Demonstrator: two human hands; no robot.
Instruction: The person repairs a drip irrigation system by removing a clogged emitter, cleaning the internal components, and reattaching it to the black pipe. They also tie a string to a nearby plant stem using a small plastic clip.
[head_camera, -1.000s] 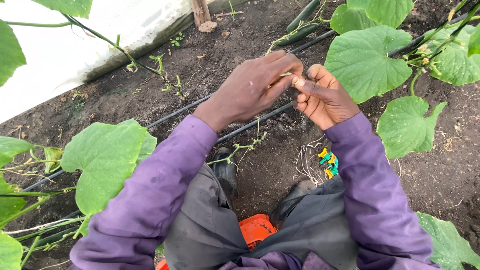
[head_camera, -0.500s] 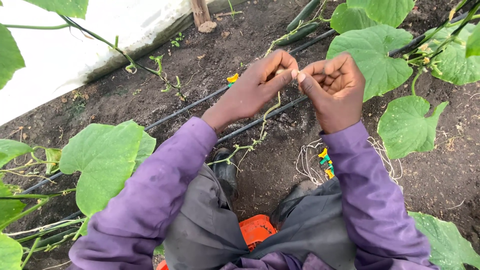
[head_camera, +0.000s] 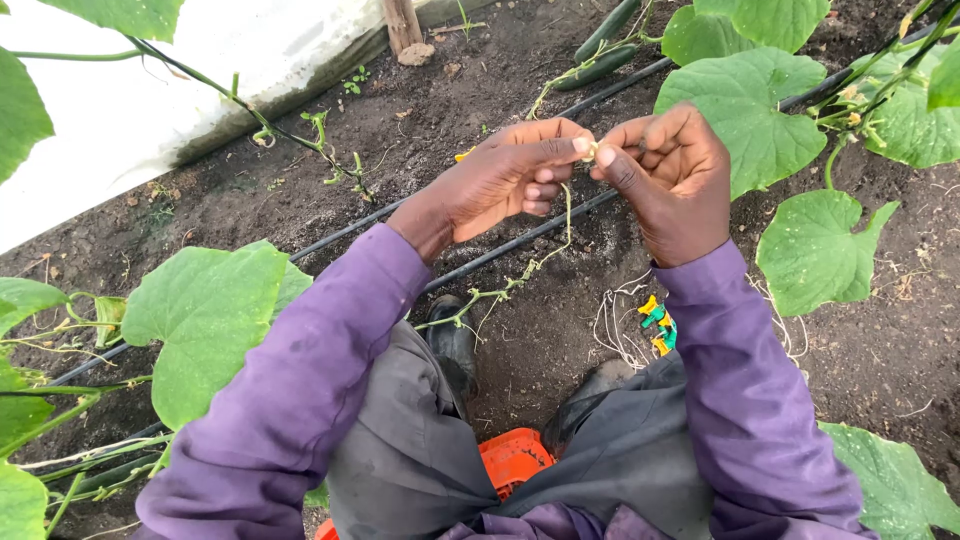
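While both hands meet above the thin green vine (head_camera: 545, 258), these lines place everything by that vine.

Left hand (head_camera: 510, 178): at the vine's upper end; thumb and forefinger pressed together, pinching the vine's tip, the other fingers (head_camera: 540, 190) curled loosely under.

Right hand (head_camera: 675, 175): just right of the vine's top, touching the left hand at the fingertips; thumb and forefinger closed on a small pale bit there, too small to tell what it is; remaining fingers folded in.

Vine: slender, limp, pale green with small side shoots; hangs from the pinch and trails down-left to the soil.

Drip hoses (head_camera: 500, 250): two black, smooth, round tubes lying on the soil, crossing behind the vine.

Soil (head_camera: 520, 350): dark, crumbly, damp-looking, beneath the vine.

Clips (head_camera: 655, 320): small yellow and green plastic pieces beside loose white string (head_camera: 615, 325), on the soil right of the vine's lower end.

Leaves (head_camera: 745, 115): broad, lobed, veined, right of the vine.

Sleeves (head_camera: 300, 380): purple cloth.

Crate (head_camera: 512, 457): orange plastic lattice, below the vine, between the knees.
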